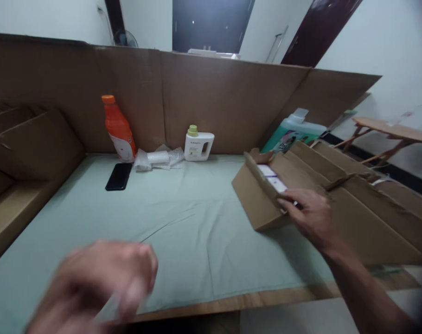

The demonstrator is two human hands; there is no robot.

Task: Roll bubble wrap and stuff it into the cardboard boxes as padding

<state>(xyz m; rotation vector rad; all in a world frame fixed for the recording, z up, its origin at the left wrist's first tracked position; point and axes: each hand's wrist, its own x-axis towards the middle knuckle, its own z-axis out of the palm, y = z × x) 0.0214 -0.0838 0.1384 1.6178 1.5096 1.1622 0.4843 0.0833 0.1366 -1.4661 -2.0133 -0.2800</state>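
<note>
On the right of the head view stands an open cardboard box, tilted a little, with white packets inside. My right hand is closed over the near rim of this box, thumb and fingers pinching its edge. Low on the left, my left hand hovers over the green cloth, apart from every object. Motion smears its fingers, which look bent. A black phone lies flat beyond it, below an orange bottle.
Bubble wrap and a white jug with a green cap line the cardboard back wall. A teal bottle stands behind the box. Larger cardboard boxes flank both sides, one at left, another at right.
</note>
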